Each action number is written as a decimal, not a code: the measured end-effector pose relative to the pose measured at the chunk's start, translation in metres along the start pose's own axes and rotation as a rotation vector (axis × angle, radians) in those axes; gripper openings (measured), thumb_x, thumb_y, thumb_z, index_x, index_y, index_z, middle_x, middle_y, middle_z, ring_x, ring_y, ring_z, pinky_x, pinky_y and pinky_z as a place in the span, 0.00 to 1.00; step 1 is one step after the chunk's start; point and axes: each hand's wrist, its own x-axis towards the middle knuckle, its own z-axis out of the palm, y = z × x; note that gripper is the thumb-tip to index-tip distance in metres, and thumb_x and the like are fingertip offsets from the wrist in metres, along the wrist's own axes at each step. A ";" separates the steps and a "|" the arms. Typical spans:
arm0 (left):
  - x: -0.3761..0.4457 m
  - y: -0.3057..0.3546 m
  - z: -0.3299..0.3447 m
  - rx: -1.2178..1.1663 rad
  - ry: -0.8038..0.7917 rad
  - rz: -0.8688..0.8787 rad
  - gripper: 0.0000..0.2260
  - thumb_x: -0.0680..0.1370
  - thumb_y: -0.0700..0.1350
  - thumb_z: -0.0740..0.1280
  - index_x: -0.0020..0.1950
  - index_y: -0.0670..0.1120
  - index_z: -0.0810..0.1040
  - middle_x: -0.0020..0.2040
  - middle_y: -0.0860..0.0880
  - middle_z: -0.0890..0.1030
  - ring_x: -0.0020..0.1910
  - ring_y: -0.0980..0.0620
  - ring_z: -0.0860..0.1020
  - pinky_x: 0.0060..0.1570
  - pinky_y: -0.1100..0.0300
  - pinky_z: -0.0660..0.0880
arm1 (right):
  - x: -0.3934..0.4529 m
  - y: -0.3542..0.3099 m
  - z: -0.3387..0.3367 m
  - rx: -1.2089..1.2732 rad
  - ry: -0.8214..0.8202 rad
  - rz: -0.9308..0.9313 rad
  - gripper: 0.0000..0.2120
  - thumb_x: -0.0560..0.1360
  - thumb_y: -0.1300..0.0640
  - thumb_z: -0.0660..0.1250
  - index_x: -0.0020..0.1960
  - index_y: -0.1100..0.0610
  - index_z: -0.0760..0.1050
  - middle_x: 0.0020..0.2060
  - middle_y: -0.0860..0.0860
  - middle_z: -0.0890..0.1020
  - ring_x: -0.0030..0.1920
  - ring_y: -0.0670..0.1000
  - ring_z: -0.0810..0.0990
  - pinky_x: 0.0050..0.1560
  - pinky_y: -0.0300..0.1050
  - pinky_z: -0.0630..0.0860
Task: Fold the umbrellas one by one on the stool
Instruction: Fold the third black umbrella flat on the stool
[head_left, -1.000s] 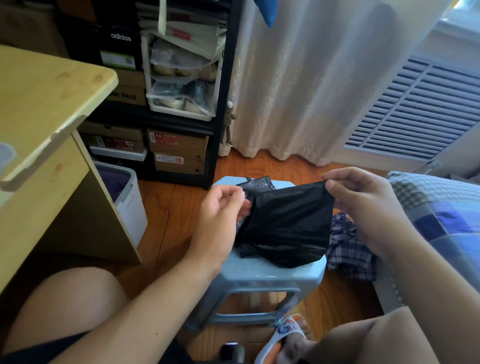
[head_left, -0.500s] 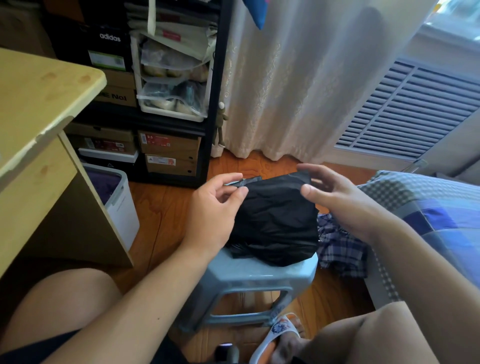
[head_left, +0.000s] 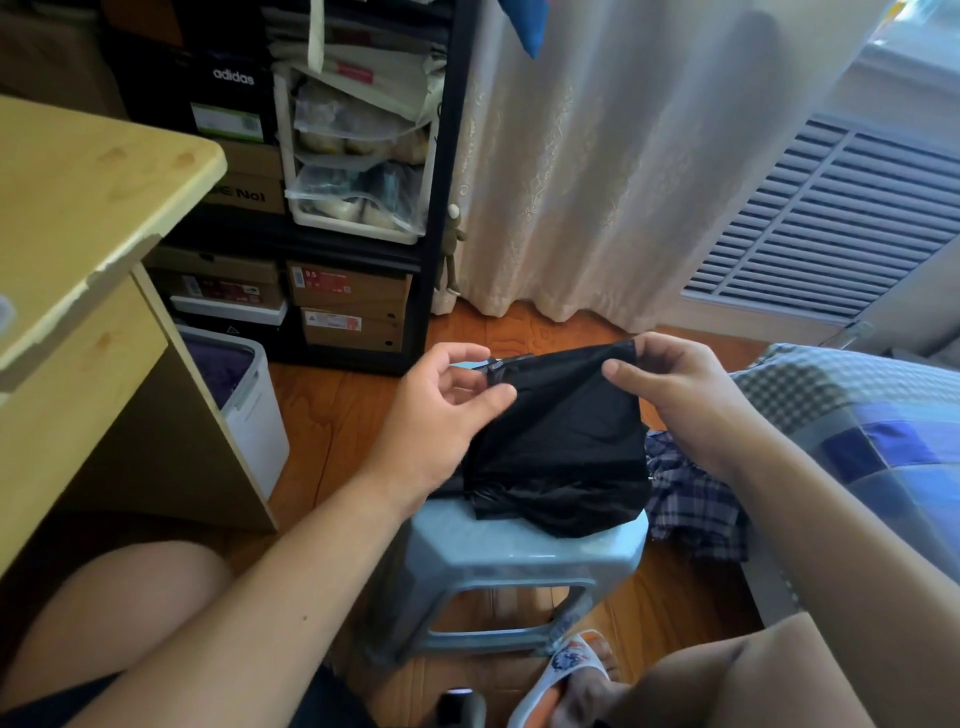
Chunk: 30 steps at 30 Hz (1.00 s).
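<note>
Both hands pinch black umbrella (head_left: 558, 447) cloth over stool (head_left: 524, 551): left hand (head_left: 441, 410) strap corner, right hand (head_left: 675, 395) top edge. Next probably smooth panel, wrap.

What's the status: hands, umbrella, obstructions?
Left hand and right hand pinch black umbrella canopy. Lower end rests on stool. Nothing blocking.

Black umbrella (head_left: 561, 447) bunched on pale blue stool (head_left: 519, 551), centre. Left hand (head_left: 441, 415) pinches its far left edge at strap end; right hand (head_left: 685, 395) pinches far right corner, fabric stretched between. Plaid umbrella (head_left: 691, 499) right of stool, against bed (head_left: 857, 415). Wooden worktop (head_left: 78, 208) left; shoebox shelf (head_left: 337, 208) far.
</note>
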 end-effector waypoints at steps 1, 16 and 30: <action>-0.001 0.000 0.002 0.035 -0.005 0.025 0.16 0.75 0.39 0.76 0.59 0.52 0.79 0.49 0.45 0.85 0.49 0.50 0.85 0.51 0.59 0.81 | -0.001 0.000 0.000 0.006 0.002 -0.004 0.05 0.77 0.63 0.72 0.49 0.67 0.81 0.47 0.60 0.87 0.47 0.56 0.85 0.57 0.54 0.81; -0.014 0.003 0.015 0.271 -0.307 0.110 0.24 0.85 0.40 0.60 0.78 0.60 0.63 0.35 0.47 0.79 0.31 0.55 0.73 0.36 0.57 0.73 | -0.009 -0.002 0.000 0.028 -0.032 -0.023 0.03 0.77 0.64 0.72 0.48 0.64 0.81 0.44 0.59 0.87 0.45 0.55 0.86 0.48 0.45 0.81; -0.011 0.004 0.014 0.155 -0.059 0.140 0.22 0.77 0.39 0.75 0.66 0.56 0.75 0.47 0.52 0.83 0.47 0.55 0.84 0.49 0.68 0.77 | -0.014 -0.006 -0.001 0.010 -0.029 -0.023 0.02 0.77 0.64 0.72 0.47 0.63 0.81 0.45 0.59 0.87 0.46 0.56 0.86 0.50 0.46 0.80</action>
